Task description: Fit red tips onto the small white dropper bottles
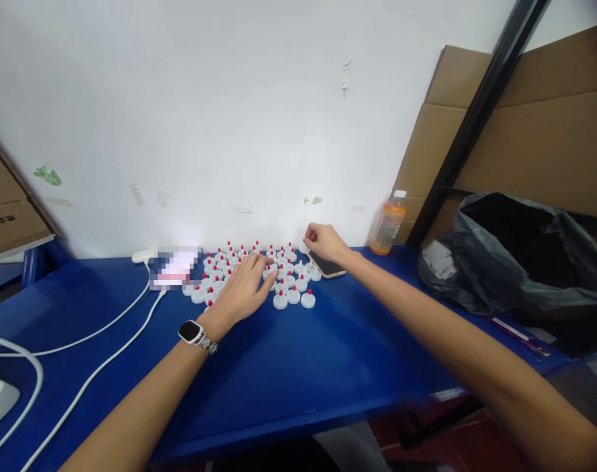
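Dozens of small white round caps, several with a red tip such as this white cap with a red tip (308, 299), stand crowded on the blue table. My left hand (247, 285) lies palm down over the middle of the group, fingers stretched and apart, covering some caps. Behind the group, my right hand (328, 242) is closed in a pinch at a white cap (304, 248) near the wall; the top of that cap is hidden by the fingertips. A phone (328, 266) lies flat just below my right hand, next to a few caps without visible red tips.
An orange drink bottle (390, 224) stands against the wall. To the right are a black plastic bag (529, 255) and cardboard (539, 144). A white cable (99, 380), a white plug (142, 256) and a blurred-out item (175, 267) lie on the left.
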Available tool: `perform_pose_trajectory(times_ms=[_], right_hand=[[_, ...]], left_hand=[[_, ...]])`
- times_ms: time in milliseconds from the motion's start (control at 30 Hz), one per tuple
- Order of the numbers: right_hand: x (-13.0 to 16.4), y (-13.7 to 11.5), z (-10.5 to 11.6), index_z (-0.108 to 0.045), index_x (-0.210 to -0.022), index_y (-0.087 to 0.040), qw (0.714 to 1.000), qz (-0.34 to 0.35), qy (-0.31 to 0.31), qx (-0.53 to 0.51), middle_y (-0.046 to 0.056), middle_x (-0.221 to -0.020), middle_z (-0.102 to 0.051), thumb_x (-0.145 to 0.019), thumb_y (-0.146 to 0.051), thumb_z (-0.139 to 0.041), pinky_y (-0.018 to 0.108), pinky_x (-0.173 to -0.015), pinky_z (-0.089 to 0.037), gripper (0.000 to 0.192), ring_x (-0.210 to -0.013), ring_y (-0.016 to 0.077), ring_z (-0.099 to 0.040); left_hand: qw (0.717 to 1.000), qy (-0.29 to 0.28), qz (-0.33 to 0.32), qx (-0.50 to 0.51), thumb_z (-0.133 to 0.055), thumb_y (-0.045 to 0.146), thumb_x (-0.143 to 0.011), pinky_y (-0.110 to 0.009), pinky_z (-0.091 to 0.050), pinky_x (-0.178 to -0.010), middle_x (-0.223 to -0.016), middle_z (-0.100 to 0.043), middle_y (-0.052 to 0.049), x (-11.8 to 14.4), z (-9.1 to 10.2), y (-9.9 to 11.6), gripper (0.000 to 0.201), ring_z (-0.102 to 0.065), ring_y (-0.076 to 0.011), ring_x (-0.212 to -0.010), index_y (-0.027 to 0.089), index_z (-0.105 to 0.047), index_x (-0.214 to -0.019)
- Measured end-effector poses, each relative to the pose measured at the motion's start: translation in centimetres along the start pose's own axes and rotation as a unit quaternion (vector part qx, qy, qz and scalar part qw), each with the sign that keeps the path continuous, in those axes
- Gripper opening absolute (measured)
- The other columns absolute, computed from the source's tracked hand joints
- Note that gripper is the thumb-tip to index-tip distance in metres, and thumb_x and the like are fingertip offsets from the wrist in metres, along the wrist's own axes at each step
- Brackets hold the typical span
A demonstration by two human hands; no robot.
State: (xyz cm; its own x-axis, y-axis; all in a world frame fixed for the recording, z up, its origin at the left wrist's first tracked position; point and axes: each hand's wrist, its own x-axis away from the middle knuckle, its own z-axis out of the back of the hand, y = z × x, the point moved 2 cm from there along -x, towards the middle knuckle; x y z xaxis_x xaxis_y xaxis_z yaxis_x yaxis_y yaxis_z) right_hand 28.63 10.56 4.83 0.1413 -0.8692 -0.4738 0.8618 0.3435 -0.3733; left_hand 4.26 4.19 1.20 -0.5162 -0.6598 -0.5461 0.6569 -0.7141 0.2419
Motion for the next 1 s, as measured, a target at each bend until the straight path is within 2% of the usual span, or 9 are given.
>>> perform_pose_trajectory(times_ms=[100,200,333,467,600,700,833,1000], right_hand=[[-0.9,0.0,-1.8,-0.066,-0.081,-0.015,0.997,-0.011,-0.057,0.047,0.007,-0.079,-0.071,-0.079,-0.013,-0.06,0.024,-0.063,-0.04,0.006,-0.07,0.0151,-0.06],[-1.3,-0.5,-3.2,-0.068,-0.077,-0.015,0.995,-0.013,-0.091,0.038,0.006,-0.076,-0.071,-0.075,-0.012,-0.065,0.023,-0.061,-0.04,0.005,-0.068,0.0149,-0.061],[-1.3,-1.0,-3.8,-0.07,-0.078,-0.015,0.993,-0.016,-0.119,0.014,0.004,-0.076,-0.073,-0.078,-0.013,-0.065,0.021,-0.061,-0.042,0.005,-0.068,0.0135,-0.063],[-0.6,-0.7,-3.1,-0.071,-0.087,-0.014,0.992,-0.029,-0.119,-0.004,0.005,-0.077,-0.074,-0.083,-0.02,-0.065,0.021,-0.061,-0.043,0.009,-0.068,0.014,-0.065],[0.5,-0.4,-2.4,-0.069,-0.099,-0.016,0.995,-0.026,-0.093,-0.007,0.004,-0.08,-0.074,-0.085,-0.031,-0.066,0.022,-0.063,-0.043,0.021,-0.069,0.0139,-0.065],[1.1,-0.3,-2.5,-0.07,-0.088,-0.018,0.995,-0.002,-0.097,0.015,0.002,-0.079,-0.072,-0.079,-0.033,-0.071,0.023,-0.063,-0.042,0.018,-0.068,0.0138,-0.063],[1.6,-0.2,-2.9,-0.071,-0.081,-0.018,0.992,0.014,-0.126,0.012,0.001,-0.078,-0.072,-0.077,-0.022,-0.069,0.022,-0.066,-0.042,0.006,-0.071,0.0132,-0.062],[2.2,-2.0,-1.5,-0.069,-0.082,-0.016,0.995,0.018,-0.069,-0.076,0.002,-0.076,-0.071,-0.08,-0.019,-0.063,0.023,-0.063,-0.043,0.007,-0.068,0.0127,-0.061]], left_hand=[[1.0,-0.004,-0.02,-0.001,-0.036,0.045,-0.102,-0.045,-0.045,-0.097,-0.114,-0.057,-0.009,0.4,-0.2,0.3,0.034,-0.055,-0.0252,-0.108,0.02,-0.054,-0.117],[1.0,-0.009,-0.026,0.002,-0.036,0.044,-0.102,-0.045,-0.046,-0.097,-0.114,-0.056,-0.009,0.4,-0.1,0.9,0.034,-0.055,-0.0252,-0.107,0.02,-0.055,-0.118],[0.999,-0.01,-0.032,0.0,-0.037,0.042,-0.102,-0.045,-0.045,-0.097,-0.113,-0.056,-0.009,0.5,-0.1,1.2,0.032,-0.055,-0.025,-0.107,0.021,-0.055,-0.118],[0.999,-0.011,-0.031,0.002,-0.038,0.043,-0.101,-0.045,-0.045,-0.097,-0.113,-0.056,-0.009,0.5,-0.2,1.0,0.032,-0.055,-0.025,-0.106,0.021,-0.056,-0.115],[1.0,-0.009,-0.027,0.0,-0.039,0.041,-0.101,-0.045,-0.045,-0.098,-0.114,-0.055,-0.009,0.5,-0.2,1.0,0.03,-0.054,-0.0254,-0.108,0.021,-0.056,-0.115],[1.0,-0.01,-0.024,-0.001,-0.039,0.041,-0.101,-0.045,-0.044,-0.099,-0.115,-0.055,-0.009,0.6,-0.3,1.0,0.03,-0.053,-0.0252,-0.109,0.02,-0.056,-0.115],[1.0,-0.006,-0.025,0.0,-0.04,0.041,-0.101,-0.045,-0.045,-0.097,-0.113,-0.055,-0.009,0.6,-0.2,1.0,0.029,-0.054,-0.025,-0.106,0.021,-0.057,-0.113],[1.0,0.016,-0.02,0.008,-0.041,0.041,-0.1,-0.045,-0.046,-0.096,-0.114,-0.057,-0.009,0.6,0.5,0.7,0.03,-0.055,-0.0259,-0.108,0.022,-0.056,-0.117]])
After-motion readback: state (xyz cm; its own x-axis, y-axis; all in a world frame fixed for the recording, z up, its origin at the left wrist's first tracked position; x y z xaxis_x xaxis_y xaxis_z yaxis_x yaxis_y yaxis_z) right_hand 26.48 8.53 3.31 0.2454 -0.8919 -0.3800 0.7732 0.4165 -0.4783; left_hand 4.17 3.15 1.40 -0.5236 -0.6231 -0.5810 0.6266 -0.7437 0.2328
